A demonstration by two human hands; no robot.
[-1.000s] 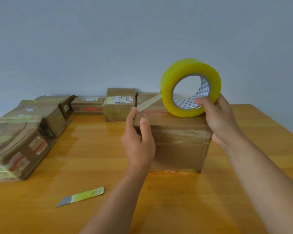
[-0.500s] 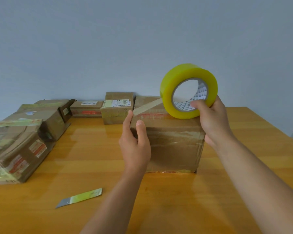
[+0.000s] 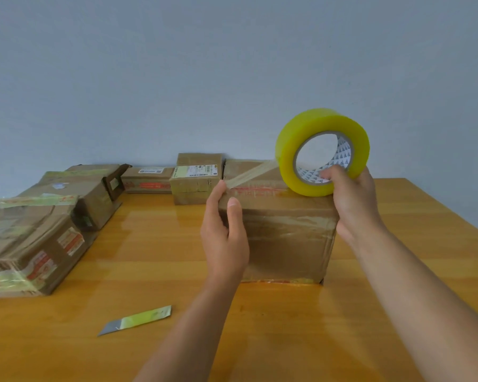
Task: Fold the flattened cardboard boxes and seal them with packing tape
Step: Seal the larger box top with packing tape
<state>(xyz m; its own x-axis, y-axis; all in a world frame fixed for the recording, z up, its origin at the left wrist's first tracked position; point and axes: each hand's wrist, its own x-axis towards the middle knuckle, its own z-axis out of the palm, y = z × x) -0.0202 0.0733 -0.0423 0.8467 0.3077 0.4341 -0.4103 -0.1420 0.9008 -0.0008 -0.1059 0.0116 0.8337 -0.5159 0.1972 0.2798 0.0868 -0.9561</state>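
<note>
Folded cardboard box (image 3: 284,232) standing upright on wooden table (image 3: 149,260), centre of view, old clear tape across its front face. Left hand (image 3: 224,238) against the box's left edge at 9 o'clock — thumb and fingers extended upward, forefinger tip pressing the free end of a tape strip (image 3: 250,175) onto the top left corner. Strip running taut up and right to the roll. Right hand (image 3: 352,208) gripping yellow packing tape roll (image 3: 319,150) at the box's top right, about 1 o'clock from box centre; fingers hooked through the core, roll upright on edge and touching the box top. Hands well apart, one at each end of the strip.

Stack of flattened cardboard boxes (image 3: 36,230) at 9 o'clock, near the table's left edge. Two smaller sealed boxes at 12 o'clock against the wall — one labelled (image 3: 196,179), one low and flat (image 3: 148,179). Utility blade in yellow-green sleeve (image 3: 135,321) lying flat at 7 o'clock, apart from everything.
</note>
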